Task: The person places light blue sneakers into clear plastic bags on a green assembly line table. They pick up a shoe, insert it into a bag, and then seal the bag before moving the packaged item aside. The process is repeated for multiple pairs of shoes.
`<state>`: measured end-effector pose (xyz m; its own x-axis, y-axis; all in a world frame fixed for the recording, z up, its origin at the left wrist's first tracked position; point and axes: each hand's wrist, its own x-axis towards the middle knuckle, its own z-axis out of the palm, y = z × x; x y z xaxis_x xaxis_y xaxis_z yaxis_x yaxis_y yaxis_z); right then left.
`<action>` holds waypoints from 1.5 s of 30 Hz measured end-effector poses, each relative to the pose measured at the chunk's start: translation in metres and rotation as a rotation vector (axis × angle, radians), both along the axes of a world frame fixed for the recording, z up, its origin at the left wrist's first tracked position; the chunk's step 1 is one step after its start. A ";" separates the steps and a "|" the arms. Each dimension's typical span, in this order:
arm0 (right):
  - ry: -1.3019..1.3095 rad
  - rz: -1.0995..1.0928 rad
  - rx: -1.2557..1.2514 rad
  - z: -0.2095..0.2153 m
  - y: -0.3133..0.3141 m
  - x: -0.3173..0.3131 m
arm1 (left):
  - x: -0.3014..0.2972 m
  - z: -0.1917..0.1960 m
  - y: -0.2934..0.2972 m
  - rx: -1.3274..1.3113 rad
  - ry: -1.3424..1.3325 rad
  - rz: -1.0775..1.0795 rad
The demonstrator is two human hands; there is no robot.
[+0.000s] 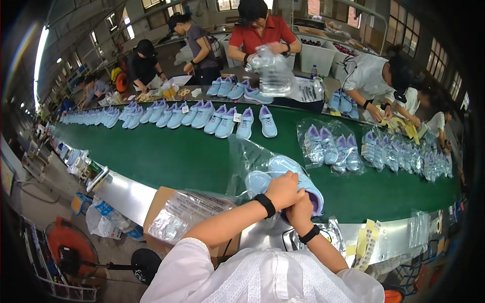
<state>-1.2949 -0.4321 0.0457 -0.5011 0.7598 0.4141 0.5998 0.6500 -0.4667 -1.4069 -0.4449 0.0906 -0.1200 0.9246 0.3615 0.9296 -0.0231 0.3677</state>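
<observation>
A pair of light blue sneakers (284, 165) with lilac lining lies in front of me on the green belt. A clear plastic bag (246, 151) covers their toes and spreads out past them. My left hand (284, 191) is closed over the near part of the shoes, apparently pinching the bag. Close against it, my right hand (301, 208) is closed at the side of the right shoe's opening. The fingertips of both hands are partly hidden.
Unbagged sneakers (202, 115) line the far side of the green belt (151, 151). Bagged pairs (331, 149) stand to the right. A carton (160, 202) with plastic bags (189, 211) is at near left, yellow label strips (368, 242) at near right. Co-workers stand opposite.
</observation>
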 end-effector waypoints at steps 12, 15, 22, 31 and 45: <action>-0.111 0.204 0.307 -0.015 -0.005 -0.003 | -0.050 -0.030 0.016 0.130 -0.158 -0.054; -0.157 0.414 0.334 0.002 -0.024 -0.007 | -0.035 -0.007 0.029 0.255 -0.186 -0.090; -0.118 0.560 0.413 -0.048 -0.007 -0.031 | -0.002 -0.006 -0.004 0.077 -0.176 -0.156; 0.103 0.264 -0.142 -0.065 0.011 -0.043 | 0.043 -0.017 -0.021 0.086 -0.069 -0.148; 0.434 0.119 -0.200 -0.004 0.016 -0.054 | -0.045 -0.001 -0.094 0.248 -0.126 0.233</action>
